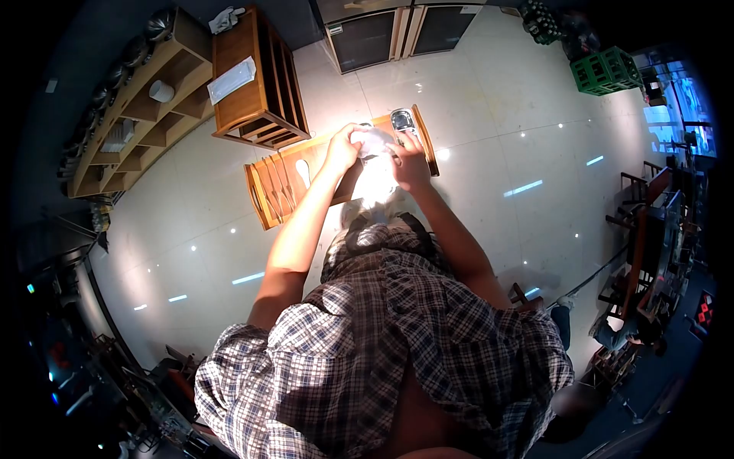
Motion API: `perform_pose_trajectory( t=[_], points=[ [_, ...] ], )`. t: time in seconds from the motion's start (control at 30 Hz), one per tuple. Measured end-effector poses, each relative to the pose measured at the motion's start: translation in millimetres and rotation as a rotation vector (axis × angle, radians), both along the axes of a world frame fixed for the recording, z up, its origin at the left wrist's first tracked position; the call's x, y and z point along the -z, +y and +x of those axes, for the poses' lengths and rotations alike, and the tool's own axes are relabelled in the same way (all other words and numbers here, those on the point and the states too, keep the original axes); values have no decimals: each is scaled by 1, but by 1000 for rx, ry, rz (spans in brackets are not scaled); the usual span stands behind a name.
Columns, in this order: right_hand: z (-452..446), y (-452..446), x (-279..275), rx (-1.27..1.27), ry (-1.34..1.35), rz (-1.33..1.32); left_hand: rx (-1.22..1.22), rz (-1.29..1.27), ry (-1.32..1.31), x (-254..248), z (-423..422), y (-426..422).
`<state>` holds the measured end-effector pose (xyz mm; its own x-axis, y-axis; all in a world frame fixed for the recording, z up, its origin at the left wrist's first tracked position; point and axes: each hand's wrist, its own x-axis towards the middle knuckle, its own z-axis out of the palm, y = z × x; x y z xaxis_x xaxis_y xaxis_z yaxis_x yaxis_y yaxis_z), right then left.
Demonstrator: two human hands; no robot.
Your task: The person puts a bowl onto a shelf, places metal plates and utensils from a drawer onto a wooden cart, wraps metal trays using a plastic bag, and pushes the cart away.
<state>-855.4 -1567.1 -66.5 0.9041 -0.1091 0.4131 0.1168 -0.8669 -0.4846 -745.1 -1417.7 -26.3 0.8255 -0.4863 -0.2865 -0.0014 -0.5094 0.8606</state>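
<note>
Between my two hands is a soft-looking white cloth [375, 143], partly washed out by bright light. The fingers of my left hand [345, 145] are closed on its left side. My right hand [410, 162] grips its right side. Both hands are over a wooden tray [254, 200] with raised ends. At the tray's left lie several long, thin utensils [280, 186] and a white spoon [303, 171]. A shiny metal container [402, 120] sits at the right end, just beyond my right hand. Glare hides the cloth's edges and what lies below it.
A wooden cabinet [277, 84] bearing a white packet [232, 80] stands at the far left, beside a shelf unit [164, 115] with a white cup [161, 91]. A green crate [605, 71] is far right. Another person [623, 334] is at lower right, near chairs.
</note>
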Motion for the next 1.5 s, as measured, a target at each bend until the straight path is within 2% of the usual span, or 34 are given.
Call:
perform_pose_trajectory(
  t=[0.07,0.1,0.17,0.2,0.3,0.33,0.37,0.43,0.47,0.6,0.63,0.7,0.73,0.77,0.83,0.9,0.97,1.0,1.03,1.07,1.1,1.17,1.2,1.23,1.27,1.3,1.37,1.43,1.5],
  points=[
    [7,10,10,279,-249,286,-84,45,-118,3,-6,-2],
    [6,17,15,279,-247,286,-84,45,-115,5,-9,-2],
    [5,30,13,444,50,711,-150,37,-102,0,-18,-5],
    [7,31,13,316,224,1186,-149,38,-103,-3,-21,-6],
    [7,41,15,308,305,1285,-205,10,-52,0,-26,-10],
    [9,40,8,313,305,1180,-194,-66,-99,11,-28,-9],
    [10,40,6,309,306,1181,-185,-140,-146,17,-30,-8],
    [14,41,6,350,199,1063,-151,-180,-134,25,-30,-5],
    [18,37,13,207,211,1149,-125,-157,-72,27,-30,-4],
    [22,34,32,178,347,1100,-95,-127,127,17,-29,-2],
    [24,37,60,130,297,1200,-96,-127,127,16,-28,-1],
    [22,36,64,83,249,1299,-23,-183,121,20,-23,3],
    [21,32,42,-1,310,1541,-47,-284,290,29,-20,6],
    [20,30,31,-91,372,1781,-48,-284,291,24,-19,5],
    [19,30,30,-113,411,1736,-128,-358,533,15,-16,4],
    [15,23,7,-107,532,1737,-176,-358,505,19,-15,4],
    [15,21,23,-78,551,1681,-66,-104,207,23,-12,7],
    [13,21,34,-50,570,1625,-65,-103,209,25,-12,7],
    [12,17,28,-49,569,1625,2,-30,43,25,-12,7],
    [9,13,19,-58,599,1698,70,43,-122,26,-12,7],
    [8,11,11,-68,629,1771,70,44,-122,26,-11,8],
    [8,12,21,-47,641,1816,8,-106,333,26,-11,9],
    [7,12,27,-25,652,1860,8,-105,336,26,-11,11],
    [4,11,38,-22,654,1860,-38,-165,530,26,-10,13],
    [0,9,48,-147,647,1878,-86,-224,724,25,-11,16],
    [-5,9,58,-270,643,1896,-91,-221,731,26,-13,18],
    [-14,6,53,-285,646,1889,-43,-75,738,27,-17,18],
    [-18,4,49,-302,644,1871,-137,-145,822,29,-26,16],
    [-19,8,56,-26,743,1787,-237,-214,908,50,-35,16]
  ],
)
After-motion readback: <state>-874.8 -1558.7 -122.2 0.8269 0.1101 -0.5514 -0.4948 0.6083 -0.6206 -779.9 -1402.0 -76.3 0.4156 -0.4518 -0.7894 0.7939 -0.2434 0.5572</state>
